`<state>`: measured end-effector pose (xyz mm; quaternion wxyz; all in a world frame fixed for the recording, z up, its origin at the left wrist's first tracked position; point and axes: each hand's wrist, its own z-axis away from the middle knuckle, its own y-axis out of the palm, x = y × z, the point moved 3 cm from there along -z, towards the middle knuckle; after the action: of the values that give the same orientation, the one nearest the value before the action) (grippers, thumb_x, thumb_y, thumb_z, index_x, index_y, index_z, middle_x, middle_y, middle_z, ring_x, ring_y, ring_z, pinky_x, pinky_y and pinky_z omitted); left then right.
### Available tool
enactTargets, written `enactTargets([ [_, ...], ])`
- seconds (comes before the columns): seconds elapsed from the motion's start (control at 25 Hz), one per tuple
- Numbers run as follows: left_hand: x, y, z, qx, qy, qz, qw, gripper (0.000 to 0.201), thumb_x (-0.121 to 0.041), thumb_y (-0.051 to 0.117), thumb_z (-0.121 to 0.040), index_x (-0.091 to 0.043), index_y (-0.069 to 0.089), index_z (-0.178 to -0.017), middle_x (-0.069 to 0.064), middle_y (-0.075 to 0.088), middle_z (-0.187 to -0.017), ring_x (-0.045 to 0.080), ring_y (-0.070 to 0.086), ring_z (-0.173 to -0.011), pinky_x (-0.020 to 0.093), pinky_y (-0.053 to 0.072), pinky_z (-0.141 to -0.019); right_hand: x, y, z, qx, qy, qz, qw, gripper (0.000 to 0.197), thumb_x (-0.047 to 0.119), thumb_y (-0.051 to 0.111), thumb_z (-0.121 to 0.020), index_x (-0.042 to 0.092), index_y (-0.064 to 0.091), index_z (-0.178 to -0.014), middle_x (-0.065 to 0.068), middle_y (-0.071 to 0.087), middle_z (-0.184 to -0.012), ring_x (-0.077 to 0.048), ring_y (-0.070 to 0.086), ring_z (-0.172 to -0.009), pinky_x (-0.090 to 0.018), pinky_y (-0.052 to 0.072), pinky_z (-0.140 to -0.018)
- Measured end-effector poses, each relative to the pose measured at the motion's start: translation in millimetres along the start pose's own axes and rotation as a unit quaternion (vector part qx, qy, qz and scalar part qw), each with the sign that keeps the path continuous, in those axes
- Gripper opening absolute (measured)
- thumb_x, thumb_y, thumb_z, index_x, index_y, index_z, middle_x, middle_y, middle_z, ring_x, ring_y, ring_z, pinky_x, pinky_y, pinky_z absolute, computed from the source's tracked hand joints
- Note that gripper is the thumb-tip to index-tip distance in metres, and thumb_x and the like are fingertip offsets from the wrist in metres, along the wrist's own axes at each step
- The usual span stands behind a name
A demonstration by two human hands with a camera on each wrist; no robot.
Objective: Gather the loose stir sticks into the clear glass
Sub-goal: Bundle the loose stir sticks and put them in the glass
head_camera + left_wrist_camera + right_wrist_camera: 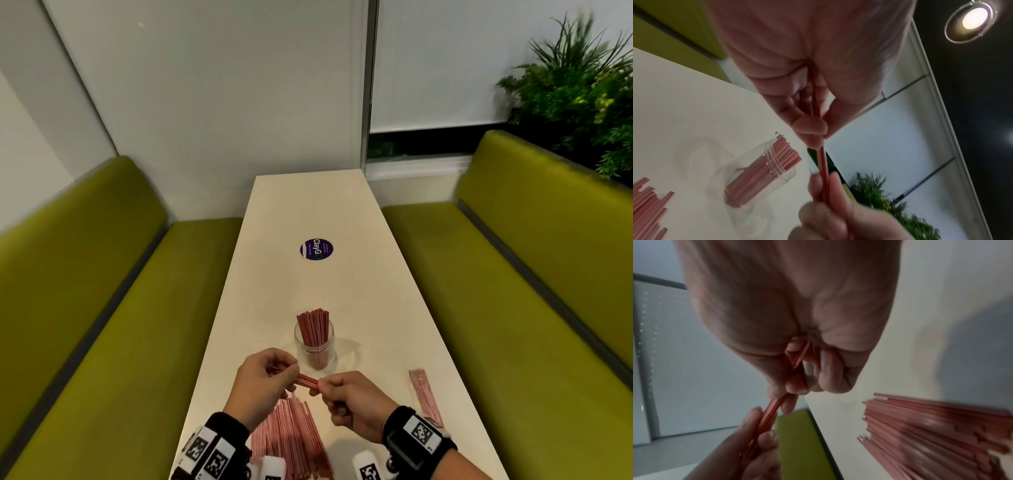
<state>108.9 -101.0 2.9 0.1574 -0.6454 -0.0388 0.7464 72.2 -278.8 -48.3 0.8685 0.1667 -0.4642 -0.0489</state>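
Note:
A clear glass [315, 346] [758, 177] stands on the white table [308, 212], holding several red stir sticks upright. Just in front of it, both hands hold one small bunch of red stir sticks [307, 379] [823, 160] [770, 408] between them. My left hand [265, 380] [813, 128] pinches its left end, my right hand [342, 394] [795, 386] pinches its right end. A pile of loose stir sticks [291, 435] [937, 431] lies on the table below the hands.
A clear packet of stir sticks [426, 397] lies on the table to the right. A round purple sticker [317, 249] sits farther back. Green benches [102, 308] flank the table on both sides; a plant [582, 89] stands at the back right.

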Motion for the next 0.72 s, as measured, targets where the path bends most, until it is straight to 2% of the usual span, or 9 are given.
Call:
enactTargets([
  [0.2,-7.5,29.3,-2.1,-0.032,0.02,-0.042,0.998,0.01,-0.005,0.063,-0.09,-0.012,0.069,-0.085,0.007,0.071,-0.068,0.01,0.064,-0.052,0.023,0.049,-0.048,7.5,-0.8,-10.3,0.01,-0.009,-0.03,0.999,0.02,0.009,0.055,-0.099,-0.002,0.069,-0.092,-0.002,0.037,-0.061,-0.011,0.025,-0.052,-0.022,0.02,-0.049],
  [0.32,-10.6,31.0,-4.4,-0.045,0.026,-0.028,0.998,0.011,-0.008,0.072,-0.086,-0.015,0.067,-0.093,0.007,0.071,-0.073,0.016,0.069,-0.058,0.019,0.051,-0.05,10.4,-3.3,-13.7,0.029,-0.021,-0.023,0.999,0.024,0.012,0.056,-0.1,0.002,0.073,-0.086,-0.002,0.038,-0.064,-0.011,0.024,-0.054,-0.024,0.018,-0.051],
  [0.44,-7.5,24.6,-12.6,-0.066,-0.003,0.006,0.998,0.026,-0.008,0.075,-0.084,-0.017,0.059,-0.103,0.012,0.069,-0.078,0.021,0.07,-0.056,0.033,0.059,-0.056,18.4,-2.5,-15.4,0.032,-0.027,0.01,0.999,0.027,0.026,0.061,-0.097,0.001,0.071,-0.093,-0.002,0.043,-0.063,-0.011,0.027,-0.052,-0.023,0.02,-0.049],
  [0.52,-6.2,22.3,-17.8,-0.074,-0.007,0.009,0.997,0.019,-0.007,0.075,-0.084,-0.013,0.061,-0.096,0.014,0.069,-0.076,0.023,0.071,-0.057,0.043,0.063,-0.065,22.8,-4.7,-16.4,0.004,-0.026,0.019,0.999,0.042,0.042,0.058,-0.097,0.003,0.072,-0.098,-0.001,0.051,-0.066,-0.01,0.031,-0.05,-0.023,0.02,-0.047],
  [0.6,-8.6,23.7,-17.4,-0.082,0.004,0.003,0.997,0.015,-0.008,0.078,-0.082,-0.007,0.063,-0.085,0.014,0.071,-0.073,0.021,0.071,-0.058,0.04,0.063,-0.067,23.6,-8.8,-19.3,-0.043,-0.015,-0.037,0.998,0.047,0.048,0.051,-0.099,0.006,0.071,-0.095,-0.001,0.054,-0.069,-0.011,0.031,-0.049,-0.023,0.017,-0.046],
  [0.72,-15.1,32.4,-12.3,-0.061,0.019,-0.009,0.998,0.027,-0.016,0.085,-0.075,-0.004,0.061,-0.078,0.008,0.072,-0.068,0.019,0.071,-0.058,0.031,0.059,-0.06,22.7,-8.5,-22.5,-0.053,-0.009,-0.171,0.984,0.036,0.037,0.047,-0.102,0.011,0.058,-0.08,-0.002,0.049,-0.062,-0.009,0.023,-0.042,-0.018,0.018,-0.038],
])
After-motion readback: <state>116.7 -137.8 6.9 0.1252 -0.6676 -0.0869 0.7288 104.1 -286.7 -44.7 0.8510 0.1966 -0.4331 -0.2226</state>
